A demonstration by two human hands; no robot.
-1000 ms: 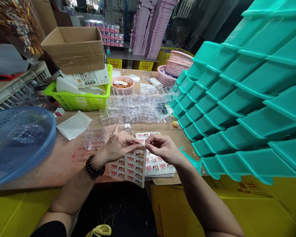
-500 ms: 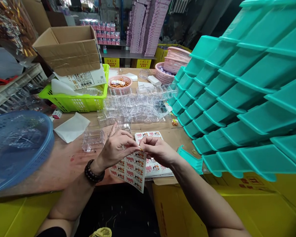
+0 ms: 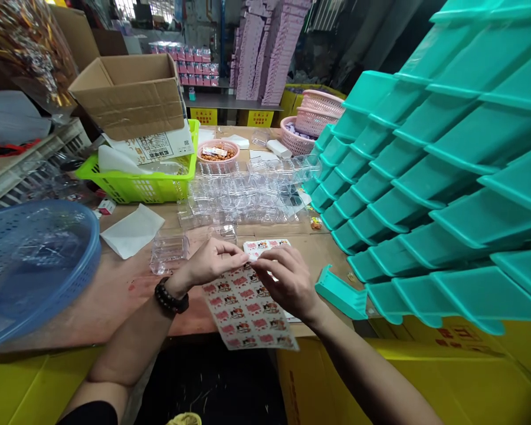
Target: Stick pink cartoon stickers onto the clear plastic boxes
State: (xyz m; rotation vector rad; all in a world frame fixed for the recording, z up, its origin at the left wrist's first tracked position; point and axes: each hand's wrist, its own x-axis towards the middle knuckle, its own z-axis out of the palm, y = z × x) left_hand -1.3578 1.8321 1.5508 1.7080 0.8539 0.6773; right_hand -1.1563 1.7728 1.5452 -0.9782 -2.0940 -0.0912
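My left hand (image 3: 212, 260) and my right hand (image 3: 287, 280) meet above the table's front edge, fingertips pinched at the top of a sticker sheet (image 3: 248, 316). Rows of pink print and orange-and-white cat pictures cover the sheet, which hangs down past the edge. Behind it lies a stack of similar sheets (image 3: 268, 245), partly hidden by my right hand. A clear plastic box (image 3: 169, 254) stands left of my left hand. To the right of my right hand rests a single teal plastic tray (image 3: 341, 293).
Stacked teal trays (image 3: 425, 177) rise steeply on the right. Rows of clear plastic boxes (image 3: 248, 192) fill the table's middle. A blue basket (image 3: 39, 265) occupies the left, near a green basket (image 3: 137, 186) holding a cardboard box (image 3: 130, 97). A pink basket (image 3: 218, 152) of brown pieces sits farther back.
The hanging sheet has swung round to face me more fully and spreads farther right. My right hand has turned, its knuckles now higher, and the raised fingers of my left hand have come down.
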